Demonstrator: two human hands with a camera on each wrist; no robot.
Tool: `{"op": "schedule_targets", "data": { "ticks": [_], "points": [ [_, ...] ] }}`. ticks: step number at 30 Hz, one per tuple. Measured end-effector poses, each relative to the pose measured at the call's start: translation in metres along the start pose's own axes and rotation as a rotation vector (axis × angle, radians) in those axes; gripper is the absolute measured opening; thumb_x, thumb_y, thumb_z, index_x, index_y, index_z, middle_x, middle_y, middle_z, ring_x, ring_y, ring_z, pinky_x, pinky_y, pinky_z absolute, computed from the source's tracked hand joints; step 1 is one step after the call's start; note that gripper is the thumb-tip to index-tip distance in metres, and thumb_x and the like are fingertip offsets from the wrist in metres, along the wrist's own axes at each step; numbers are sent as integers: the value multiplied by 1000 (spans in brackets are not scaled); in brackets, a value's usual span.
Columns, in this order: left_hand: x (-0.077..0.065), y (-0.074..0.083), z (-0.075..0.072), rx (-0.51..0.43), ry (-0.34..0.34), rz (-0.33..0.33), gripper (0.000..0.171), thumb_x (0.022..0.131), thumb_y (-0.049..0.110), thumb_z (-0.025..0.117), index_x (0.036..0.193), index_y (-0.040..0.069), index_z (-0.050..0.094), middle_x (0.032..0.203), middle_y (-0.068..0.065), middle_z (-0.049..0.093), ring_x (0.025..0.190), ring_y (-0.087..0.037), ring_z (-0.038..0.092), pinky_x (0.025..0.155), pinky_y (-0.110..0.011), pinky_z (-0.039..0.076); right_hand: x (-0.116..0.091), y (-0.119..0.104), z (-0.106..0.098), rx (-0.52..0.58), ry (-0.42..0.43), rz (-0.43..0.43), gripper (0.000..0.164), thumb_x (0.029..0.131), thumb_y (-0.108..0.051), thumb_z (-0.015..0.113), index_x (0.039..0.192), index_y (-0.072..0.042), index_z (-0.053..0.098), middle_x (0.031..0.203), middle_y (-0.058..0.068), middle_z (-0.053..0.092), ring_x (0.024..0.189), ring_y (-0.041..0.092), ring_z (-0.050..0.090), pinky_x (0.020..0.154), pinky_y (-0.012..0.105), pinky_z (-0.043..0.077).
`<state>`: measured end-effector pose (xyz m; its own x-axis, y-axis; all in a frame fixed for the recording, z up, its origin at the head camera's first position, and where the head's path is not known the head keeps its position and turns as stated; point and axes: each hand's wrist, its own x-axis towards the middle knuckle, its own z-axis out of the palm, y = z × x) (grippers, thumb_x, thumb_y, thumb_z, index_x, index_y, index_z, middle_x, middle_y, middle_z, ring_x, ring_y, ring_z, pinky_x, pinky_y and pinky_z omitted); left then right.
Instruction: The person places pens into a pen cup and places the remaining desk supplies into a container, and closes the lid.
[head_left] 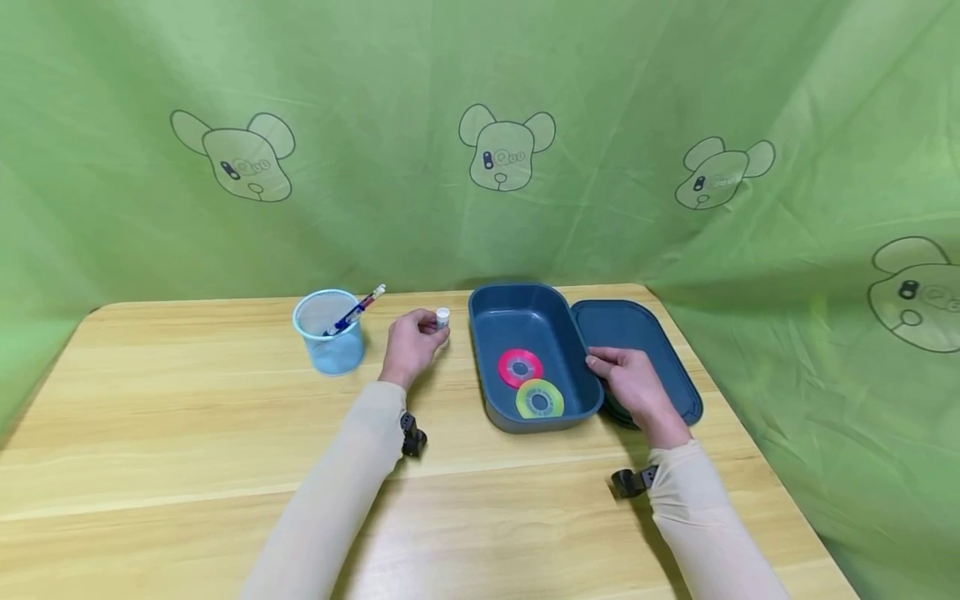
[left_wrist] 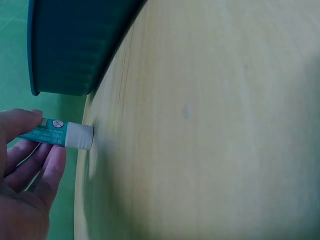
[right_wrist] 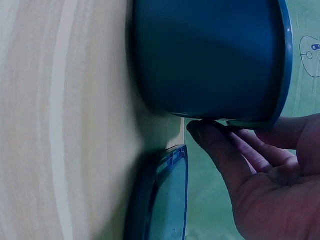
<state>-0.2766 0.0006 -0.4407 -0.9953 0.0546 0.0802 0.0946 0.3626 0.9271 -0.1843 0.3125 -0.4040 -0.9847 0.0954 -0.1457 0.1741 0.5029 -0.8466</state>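
Between thumb and fingers, my left hand (head_left: 411,343) pinches a small glue stick (left_wrist: 55,131) with a teal label and white ends. It stands upright, its lower white end right at the tabletop, just left of a dark blue rectangular box (head_left: 513,329). My right hand (head_left: 636,385) grips the right side of that box, thumb at the rim and fingers against the outer wall (right_wrist: 210,65). Inside the box lie a pink ring-shaped disc (head_left: 506,367) and a yellow-green one (head_left: 552,401), the two overlapping near the front.
A matching dark blue lid (head_left: 637,333) lies on the table to the right of the box, partly behind my right hand. To the left stands a light blue mesh pen cup (head_left: 336,354) with pens (head_left: 354,315) leaning out. A green curtain (head_left: 390,208) hangs behind the wooden table (head_left: 187,433).
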Motion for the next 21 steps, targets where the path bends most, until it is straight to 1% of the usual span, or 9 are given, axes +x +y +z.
{"op": "schedule_targets", "data": {
  "ticks": [5, 10, 16, 21],
  "points": [
    [-1, 0, -1, 5, -2, 10, 24, 87, 5, 74, 108, -5, 68, 99, -14, 68, 91, -25, 65, 86, -31, 55, 0, 0, 0, -1, -1, -1, 44, 103, -15, 50, 140, 9, 46, 141, 27, 46, 125, 34, 48, 98, 38, 50],
    [-2, 0, -3, 21, -3, 25, 22, 87, 5, 74, 106, -4, 69, 97, -13, 69, 89, -25, 66, 84, -32, 56, 0, -1, 0, -3, -2, 5, 44, 104, -16, 50, 140, 8, 47, 142, 26, 46, 127, 34, 47, 101, 42, 48],
    [-4, 5, -8, -2, 33, 67, 24, 87, 5, 73, 109, -4, 70, 96, -13, 69, 90, -24, 64, 82, -32, 55, -1, -2, -1, -3, -8, 11, 44, 104, -16, 50, 141, 8, 46, 145, 26, 43, 132, 35, 42, 105, 46, 43],
    [-7, 12, -9, -20, 80, 126, 24, 88, 9, 73, 109, -1, 71, 98, -10, 69, 92, -22, 64, 81, -28, 56, -1, -2, -1, -10, -10, 14, 44, 104, -16, 49, 141, 7, 46, 145, 26, 42, 133, 35, 41, 105, 47, 43]
  ]
}}
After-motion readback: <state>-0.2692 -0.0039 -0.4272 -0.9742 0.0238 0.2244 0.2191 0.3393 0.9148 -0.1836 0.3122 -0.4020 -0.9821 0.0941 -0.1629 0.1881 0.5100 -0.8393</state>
